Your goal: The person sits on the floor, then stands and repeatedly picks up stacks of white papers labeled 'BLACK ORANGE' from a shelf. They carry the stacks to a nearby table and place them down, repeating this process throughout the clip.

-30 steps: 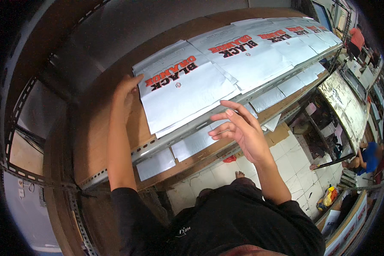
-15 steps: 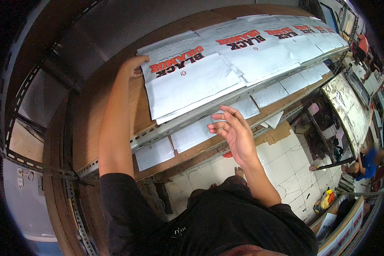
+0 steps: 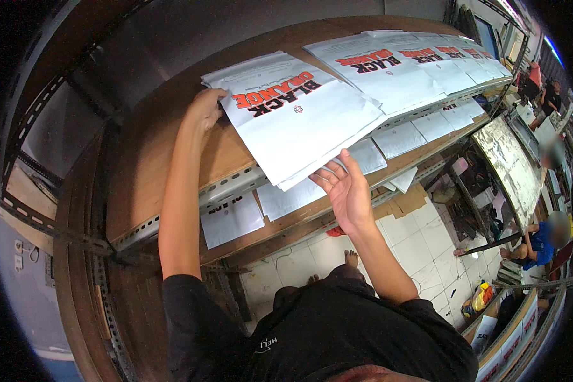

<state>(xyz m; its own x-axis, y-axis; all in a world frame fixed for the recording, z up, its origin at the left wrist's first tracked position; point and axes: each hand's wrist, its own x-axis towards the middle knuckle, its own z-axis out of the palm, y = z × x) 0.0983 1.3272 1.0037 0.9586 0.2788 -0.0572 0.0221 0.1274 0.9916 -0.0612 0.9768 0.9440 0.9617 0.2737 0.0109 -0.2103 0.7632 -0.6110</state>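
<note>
A stack of flat, glossy white sheets (image 3: 312, 130) with black and orange print lies askew on the upper shelf, its near corner jutting past the metal shelf edge. My left hand (image 3: 205, 109) grips the stack's left edge, its fingers partly hidden by the sheets. At the near edge, my right hand (image 3: 349, 194) has its fingers under the sheets and its thumb up at the rim, closed on the same stack. Further right along the shelf, more stacks of the same printed sheets (image 3: 395, 83) lie overlapping in a row.
A slotted metal rail (image 3: 229, 183) runs along the shelf front. Beneath it, a lower shelf carries more white sheets (image 3: 232, 219). Cardboard (image 3: 407, 202) lies on the tiled floor (image 3: 417, 239). A worn light board (image 3: 506, 169) stands at the right, near a person in blue (image 3: 541, 245).
The nearest stack has shifted toward me and turned, separating from its neighbour and now overhanging the rail. My right hand has moved from free in the air to the stack's near edge.
</note>
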